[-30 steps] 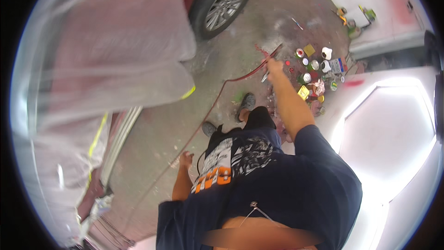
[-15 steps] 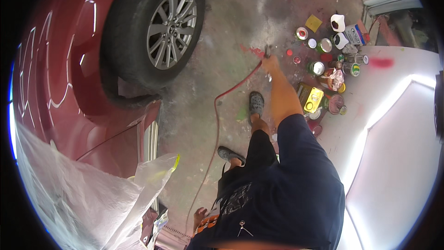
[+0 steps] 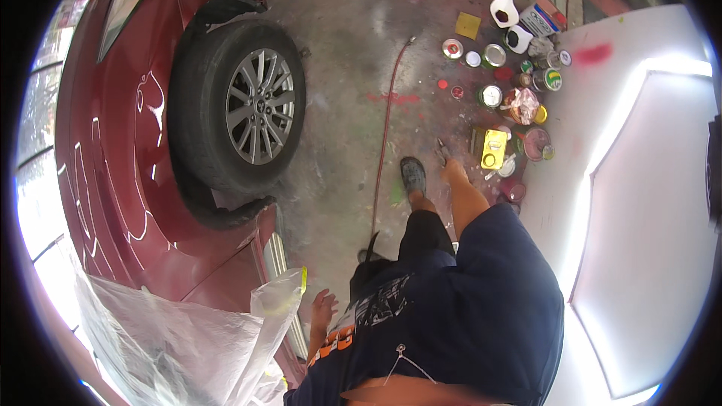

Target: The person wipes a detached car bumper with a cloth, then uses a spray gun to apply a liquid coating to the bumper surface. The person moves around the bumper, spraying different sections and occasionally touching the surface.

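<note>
My right hand (image 3: pixel 453 171) is low over the floor, beside the paint tins and ahead of my grey clog (image 3: pixel 413 177). Its fingers look closed around a small greyish piece that I cannot make out. A thin red hose (image 3: pixel 386 124) lies along the floor to its left, its metal end far ahead and apart from the hand. My left hand (image 3: pixel 323 307) hangs by my side near the clear plastic sheeting (image 3: pixel 203 334), fingers apart and holding nothing.
A dark red car (image 3: pixel 124 173) with a large wheel (image 3: pixel 259 105) stands to the left. To the right are several open tins, a yellow can (image 3: pixel 493 149), white jugs (image 3: pixel 504 11) and a yellow square sheet (image 3: pixel 467 26). A bright white panel (image 3: pixel 654 233) borders the right side.
My right hand has let go of the hose and drawn back toward me. The hose now lies straighter on the floor. My left hand has come further into view.
</note>
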`<state>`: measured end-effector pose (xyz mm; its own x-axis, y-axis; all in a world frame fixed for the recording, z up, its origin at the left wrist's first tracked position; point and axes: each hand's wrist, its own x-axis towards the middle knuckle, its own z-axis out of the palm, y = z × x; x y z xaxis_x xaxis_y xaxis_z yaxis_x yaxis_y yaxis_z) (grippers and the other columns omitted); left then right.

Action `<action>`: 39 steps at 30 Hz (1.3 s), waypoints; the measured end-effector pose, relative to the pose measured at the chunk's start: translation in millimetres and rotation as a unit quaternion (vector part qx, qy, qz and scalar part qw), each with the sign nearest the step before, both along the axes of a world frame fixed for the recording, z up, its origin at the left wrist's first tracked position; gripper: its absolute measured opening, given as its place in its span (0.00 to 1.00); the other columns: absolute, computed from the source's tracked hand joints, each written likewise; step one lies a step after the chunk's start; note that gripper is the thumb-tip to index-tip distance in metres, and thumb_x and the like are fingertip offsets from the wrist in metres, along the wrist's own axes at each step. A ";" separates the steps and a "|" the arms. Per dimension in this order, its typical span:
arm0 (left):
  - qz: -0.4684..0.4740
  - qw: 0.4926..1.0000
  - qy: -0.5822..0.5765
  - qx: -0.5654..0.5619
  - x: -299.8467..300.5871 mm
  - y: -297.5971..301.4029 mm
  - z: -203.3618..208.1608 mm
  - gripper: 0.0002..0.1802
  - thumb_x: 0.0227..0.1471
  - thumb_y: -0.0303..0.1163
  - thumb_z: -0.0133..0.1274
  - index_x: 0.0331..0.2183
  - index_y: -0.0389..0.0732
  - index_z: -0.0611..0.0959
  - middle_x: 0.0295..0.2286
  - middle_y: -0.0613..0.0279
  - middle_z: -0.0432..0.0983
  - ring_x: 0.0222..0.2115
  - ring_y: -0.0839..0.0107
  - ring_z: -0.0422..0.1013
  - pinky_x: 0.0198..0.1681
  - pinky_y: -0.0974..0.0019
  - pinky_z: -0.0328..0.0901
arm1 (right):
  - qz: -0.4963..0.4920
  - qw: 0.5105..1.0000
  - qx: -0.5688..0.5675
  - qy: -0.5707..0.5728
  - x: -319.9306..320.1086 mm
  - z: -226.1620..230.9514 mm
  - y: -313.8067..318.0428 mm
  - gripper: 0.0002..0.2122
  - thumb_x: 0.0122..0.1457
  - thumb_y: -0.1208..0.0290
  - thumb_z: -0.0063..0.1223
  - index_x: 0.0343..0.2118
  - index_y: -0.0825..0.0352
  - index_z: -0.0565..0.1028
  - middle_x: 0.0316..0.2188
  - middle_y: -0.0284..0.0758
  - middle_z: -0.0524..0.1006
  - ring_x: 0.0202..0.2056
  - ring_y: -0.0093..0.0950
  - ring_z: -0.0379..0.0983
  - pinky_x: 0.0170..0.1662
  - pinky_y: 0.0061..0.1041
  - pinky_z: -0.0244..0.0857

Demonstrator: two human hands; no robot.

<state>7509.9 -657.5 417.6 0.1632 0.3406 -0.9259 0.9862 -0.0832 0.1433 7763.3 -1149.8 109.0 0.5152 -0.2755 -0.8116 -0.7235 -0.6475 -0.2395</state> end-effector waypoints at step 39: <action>-0.206 0.948 -0.235 -0.061 638.2 55.1 -76.5 0.27 0.57 0.39 0.61 0.55 0.41 0.78 0.31 0.66 0.77 0.26 0.75 0.71 0.24 0.67 0.65 | -0.071 0.983 0.040 -0.166 276.7 170.1 36.7 0.20 0.60 0.63 0.55 0.52 0.70 0.74 0.42 0.58 0.80 0.48 0.54 0.78 0.51 0.45 0.70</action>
